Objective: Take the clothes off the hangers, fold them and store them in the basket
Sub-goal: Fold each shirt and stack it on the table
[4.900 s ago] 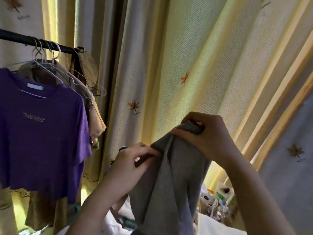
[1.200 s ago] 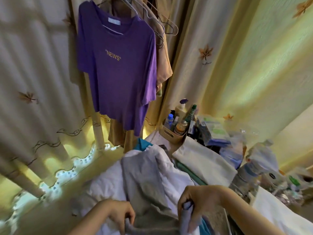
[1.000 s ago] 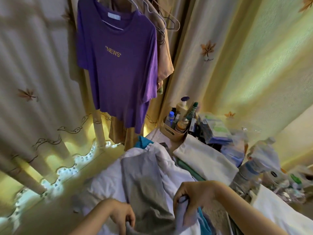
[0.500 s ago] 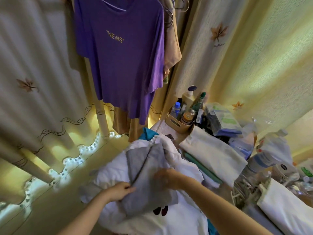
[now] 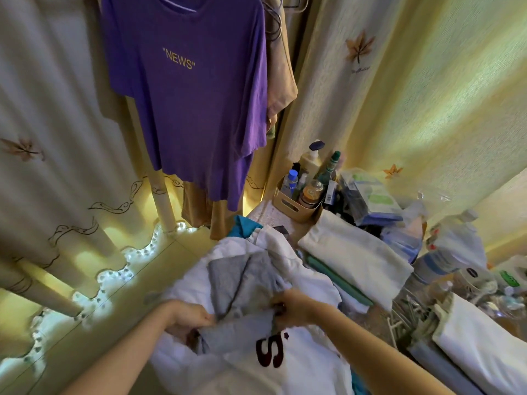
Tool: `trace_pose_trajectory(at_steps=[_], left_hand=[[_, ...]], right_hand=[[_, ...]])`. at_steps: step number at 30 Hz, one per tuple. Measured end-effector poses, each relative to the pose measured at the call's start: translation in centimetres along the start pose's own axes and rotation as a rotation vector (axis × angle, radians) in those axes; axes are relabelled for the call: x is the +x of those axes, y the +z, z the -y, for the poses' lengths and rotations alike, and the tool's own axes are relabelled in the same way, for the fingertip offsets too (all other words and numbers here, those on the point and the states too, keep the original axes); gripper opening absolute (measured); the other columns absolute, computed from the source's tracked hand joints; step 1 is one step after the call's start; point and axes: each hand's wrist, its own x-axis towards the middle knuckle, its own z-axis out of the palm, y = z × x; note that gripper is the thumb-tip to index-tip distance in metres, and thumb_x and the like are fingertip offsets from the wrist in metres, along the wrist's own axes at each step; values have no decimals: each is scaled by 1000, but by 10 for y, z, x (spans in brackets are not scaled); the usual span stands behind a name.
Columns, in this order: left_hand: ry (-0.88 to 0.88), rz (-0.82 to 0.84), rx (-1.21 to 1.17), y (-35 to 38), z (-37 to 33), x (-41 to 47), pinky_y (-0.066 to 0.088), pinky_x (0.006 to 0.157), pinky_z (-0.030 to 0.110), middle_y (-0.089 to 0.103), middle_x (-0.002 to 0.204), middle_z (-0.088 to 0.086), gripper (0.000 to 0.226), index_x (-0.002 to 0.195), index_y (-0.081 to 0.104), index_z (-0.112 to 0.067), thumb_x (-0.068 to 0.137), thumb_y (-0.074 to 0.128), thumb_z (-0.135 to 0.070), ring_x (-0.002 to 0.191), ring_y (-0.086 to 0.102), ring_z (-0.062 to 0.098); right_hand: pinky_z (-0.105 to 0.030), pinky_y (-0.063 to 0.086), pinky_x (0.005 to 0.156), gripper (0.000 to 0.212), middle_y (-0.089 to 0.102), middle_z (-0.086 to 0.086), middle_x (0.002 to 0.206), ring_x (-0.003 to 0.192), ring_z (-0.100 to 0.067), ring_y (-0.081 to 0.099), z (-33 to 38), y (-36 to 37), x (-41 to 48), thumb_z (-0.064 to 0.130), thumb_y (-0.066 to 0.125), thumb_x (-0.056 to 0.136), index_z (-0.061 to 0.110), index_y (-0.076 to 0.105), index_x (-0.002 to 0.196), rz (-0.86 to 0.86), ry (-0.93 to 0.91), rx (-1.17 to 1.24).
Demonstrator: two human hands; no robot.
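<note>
While curtains point(image 5: 427, 95) hang around | left hand point(image 5: 185, 316), right hand point(image 5: 292, 306): fingers point(image 5: 206, 320) pinching grey garment point(image 5: 239, 280) | on white pile point(image 5: 302, 363)

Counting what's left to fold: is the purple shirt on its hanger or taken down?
On its hanger. The purple shirt hangs spread at full length, with hanger wire visible inside its neckline.

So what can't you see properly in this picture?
All in the head view:
The basket: not visible; the white clothes may cover it.
The purple shirt: top and hanger cut off by the top edge.
The tan garment: mostly behind the purple shirt.
The right hand: motion blur hides its grip on the grey top.
The dark print: only an S shows; the grey top covers the rest.
</note>
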Motion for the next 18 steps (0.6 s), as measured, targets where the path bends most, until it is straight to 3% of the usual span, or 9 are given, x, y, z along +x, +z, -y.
trace_pose_trajectory(at_steps=[2,4,6,9,11,14,16,18], left_hand=[[111,-152,-349,-19,-8,-3,45,53,20,61,63,4,20,83,59,-8,98,47,-15,55,55,11],[165,-461,-670,-34,-15,-1,46,62,28,60,75,12,33,87,60,-7,99,45,-35,66,56,20],[164,-680,-675,-40,-20,3,45,66,30,60,88,13,49,91,59,-6,98,36,-48,75,56,23],[124,-657,-551,-29,-23,11,46,70,28,62,108,11,51,109,59,-6,94,43,-52,93,58,24],[149,-624,-497,-21,-26,17,42,66,26,65,106,12,47,114,60,-3,91,56,-44,89,58,23],[200,-736,-545,-11,-36,31,48,70,34,67,109,20,46,115,62,5,83,72,-26,95,63,25],[177,-851,-574,-11,-41,41,50,85,43,64,115,27,48,111,63,9,78,77,-22,107,63,33],[211,-914,-670,-15,-43,50,50,84,42,66,111,26,43,106,64,11,76,79,-17,103,64,36]], right_hand=[[-32,49,79,23,64,-9,95,88,-23,60,-1,-27,10,23,62,86,10,63,105,-145,108,244],[-33,51,84,31,64,-8,102,94,-20,60,-3,-41,24,36,63,89,12,60,109,-342,262,611],[-35,50,91,45,61,-7,116,105,-21,58,-3,-38,38,46,63,86,16,53,117,-379,348,825],[-22,39,91,65,53,0,125,110,-13,49,-2,-13,50,40,75,78,16,44,129,-324,350,741],[-20,37,94,65,52,-4,131,116,-16,49,-4,0,57,27,76,79,11,44,133,-424,370,736],[-24,44,97,44,59,-5,125,116,-22,54,-2,0,64,16,69,86,10,52,126,-583,325,836],[-10,46,86,28,63,3,112,107,-15,58,6,-8,68,13,62,90,15,57,117,-644,230,931],[-1,42,79,23,61,11,106,98,1,55,16,-18,72,11,58,93,20,58,114,-684,152,967]])
